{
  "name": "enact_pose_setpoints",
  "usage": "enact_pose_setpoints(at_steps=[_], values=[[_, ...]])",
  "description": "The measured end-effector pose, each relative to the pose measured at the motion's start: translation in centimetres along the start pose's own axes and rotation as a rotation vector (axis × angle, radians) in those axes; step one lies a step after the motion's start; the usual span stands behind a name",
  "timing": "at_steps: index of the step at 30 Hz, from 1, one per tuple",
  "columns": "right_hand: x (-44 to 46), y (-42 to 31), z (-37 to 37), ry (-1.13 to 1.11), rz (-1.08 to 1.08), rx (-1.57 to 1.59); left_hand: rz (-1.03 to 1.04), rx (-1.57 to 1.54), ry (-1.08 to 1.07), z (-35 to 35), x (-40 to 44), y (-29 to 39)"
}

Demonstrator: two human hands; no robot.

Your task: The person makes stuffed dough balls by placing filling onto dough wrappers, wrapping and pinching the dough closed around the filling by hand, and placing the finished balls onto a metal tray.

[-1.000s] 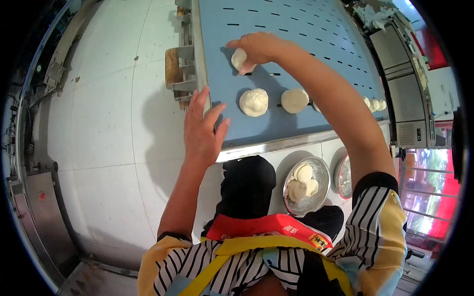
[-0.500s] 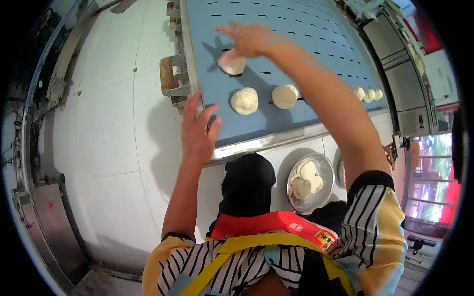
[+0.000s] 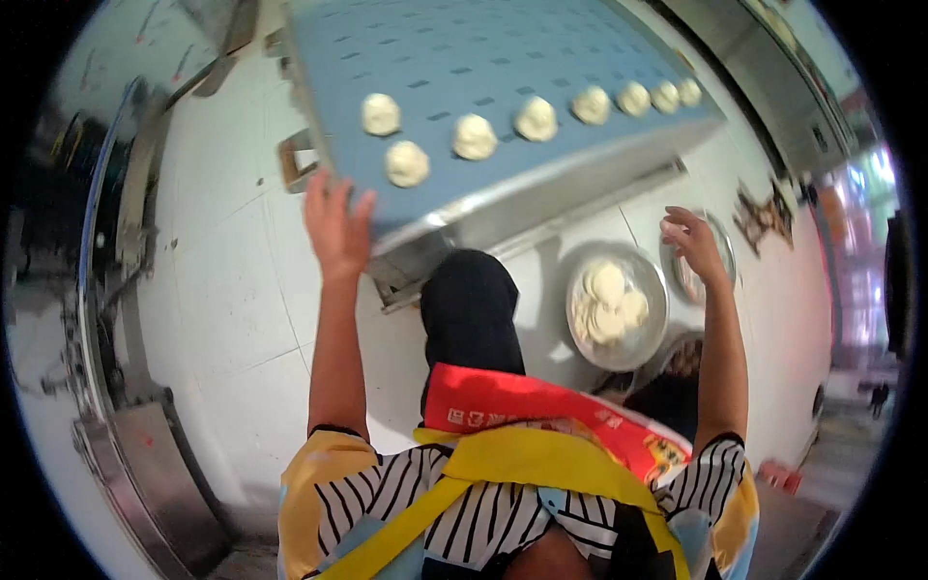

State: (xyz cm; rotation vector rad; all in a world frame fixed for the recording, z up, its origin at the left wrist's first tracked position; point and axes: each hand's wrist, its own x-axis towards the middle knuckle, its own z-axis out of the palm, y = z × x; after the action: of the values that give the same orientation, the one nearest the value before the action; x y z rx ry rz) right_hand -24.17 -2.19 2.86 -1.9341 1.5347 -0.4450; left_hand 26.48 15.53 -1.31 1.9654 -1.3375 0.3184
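Note:
My left hand rests at the near left corner of a blue slotted surface, fingers apart and holding nothing. Several round pieces of pale dough sit in a row along the surface's near side; the nearest to that hand is one dough piece, with another dough piece behind it. My right hand hangs over the rim of a metal bowl at the right, its fingers bent; whether anything is between them is too small to tell. Left of it, a larger metal bowl holds flat pale dough discs.
The surface has a metal front edge above the white tiled floor. A wooden block juts from its left side. Metal cabinets stand at the far right, and my knee is below the front edge.
My right hand has left the dough piece on the surface and moved down right to the bowls. The view has shifted, and more of the dough row shows. My left hand stays at the corner.

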Motion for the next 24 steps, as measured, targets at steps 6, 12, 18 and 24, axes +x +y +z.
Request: enact_pose_setpoints(at_steps=[6,12,18,24], values=[[-7.8,16.0,1.7,0.003,0.489,0.341,0.167,-0.718,-0.195,0.1,2.2,19.8],[-8.8,26.8,9.2,-0.096,0.661,0.298,0.06,-1.061,-0.807,12.2,-1.9,31.5],[-7.5,33.0,15.0,-0.079,0.674,0.028,-0.115,-0.779,-1.108,20.2,-3.4,30.9],[-5.4,37.6,16.3,0.003,0.526,-0.419,0.068,-0.811,-1.168,21.1,-2.3,32.3]])
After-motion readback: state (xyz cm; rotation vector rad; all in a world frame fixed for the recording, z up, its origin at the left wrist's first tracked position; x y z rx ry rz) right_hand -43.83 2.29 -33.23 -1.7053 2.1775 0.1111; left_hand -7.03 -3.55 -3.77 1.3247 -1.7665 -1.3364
